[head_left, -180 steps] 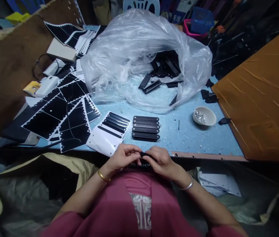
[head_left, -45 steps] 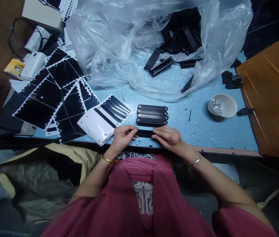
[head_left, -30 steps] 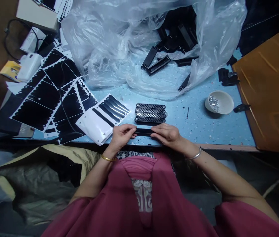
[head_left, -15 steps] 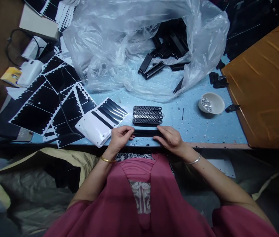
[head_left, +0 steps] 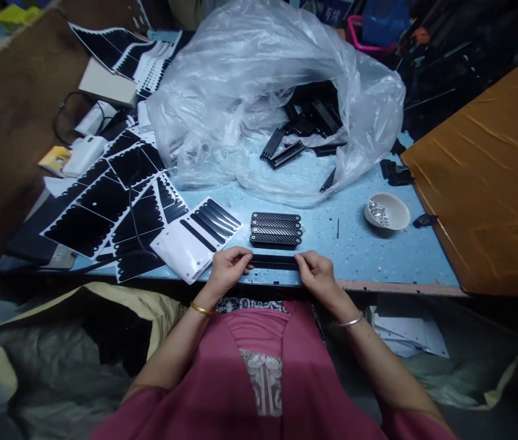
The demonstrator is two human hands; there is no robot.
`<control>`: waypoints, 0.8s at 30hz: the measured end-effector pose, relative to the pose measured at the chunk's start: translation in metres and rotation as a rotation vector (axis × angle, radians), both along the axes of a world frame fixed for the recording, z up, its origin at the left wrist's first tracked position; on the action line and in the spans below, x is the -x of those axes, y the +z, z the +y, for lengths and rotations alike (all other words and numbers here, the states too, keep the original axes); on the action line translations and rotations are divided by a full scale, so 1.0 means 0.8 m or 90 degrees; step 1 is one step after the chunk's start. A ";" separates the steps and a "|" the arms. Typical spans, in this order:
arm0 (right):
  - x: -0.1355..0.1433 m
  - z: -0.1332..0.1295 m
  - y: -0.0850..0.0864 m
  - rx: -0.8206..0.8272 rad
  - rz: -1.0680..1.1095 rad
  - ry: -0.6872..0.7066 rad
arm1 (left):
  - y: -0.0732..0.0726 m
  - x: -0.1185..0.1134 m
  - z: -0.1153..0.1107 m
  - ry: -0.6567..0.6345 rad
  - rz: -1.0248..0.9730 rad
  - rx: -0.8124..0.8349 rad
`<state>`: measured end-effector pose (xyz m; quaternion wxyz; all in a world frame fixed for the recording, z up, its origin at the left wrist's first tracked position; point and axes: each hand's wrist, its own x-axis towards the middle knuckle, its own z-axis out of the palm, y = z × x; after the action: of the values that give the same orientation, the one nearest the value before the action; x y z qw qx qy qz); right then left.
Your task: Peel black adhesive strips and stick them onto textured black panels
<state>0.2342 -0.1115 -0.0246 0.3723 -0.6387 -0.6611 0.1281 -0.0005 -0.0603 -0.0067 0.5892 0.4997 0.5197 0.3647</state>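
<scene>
A long black bar-shaped piece (head_left: 273, 262) lies crosswise between my hands near the table's front edge. My left hand (head_left: 230, 269) pinches its left end, and my right hand (head_left: 317, 274) grips the right end between thumb and fingers. Just beyond it sits a block of several black textured strips (head_left: 276, 228) side by side, with small round dots at their ends. Left of that block, a white sheet with black strip stickers (head_left: 197, 237) lies on the table. A thin dark tool (head_left: 338, 228) rests to the right.
A large clear plastic bag (head_left: 222, 104) holds several black pieces (head_left: 316, 119). Black sticker sheets (head_left: 103, 198) are spread at left under a dark cable. A white bowl (head_left: 394, 215) with small shiny metal parts stands at right, beside a brown taped box (head_left: 488, 183).
The view has tilted up, showing more of the far side. My right hand's fingers have drawn in to a pinch at the bar's right end; my left hand keeps its hold.
</scene>
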 end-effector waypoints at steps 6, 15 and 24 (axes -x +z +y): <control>-0.017 -0.010 0.003 0.073 0.176 -0.034 | -0.009 -0.001 -0.008 -0.009 0.060 -0.068; 0.037 -0.014 0.070 -0.148 0.023 0.118 | 0.055 0.085 0.015 -0.165 0.503 -0.567; 0.205 0.027 0.053 -0.096 -0.021 0.351 | 0.006 0.137 -0.052 -0.184 0.726 -0.496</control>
<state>0.0703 -0.0900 0.0178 0.3591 -0.4074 -0.8234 0.1648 -0.1099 -0.1022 -0.0023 0.0458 0.8513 0.5078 0.1236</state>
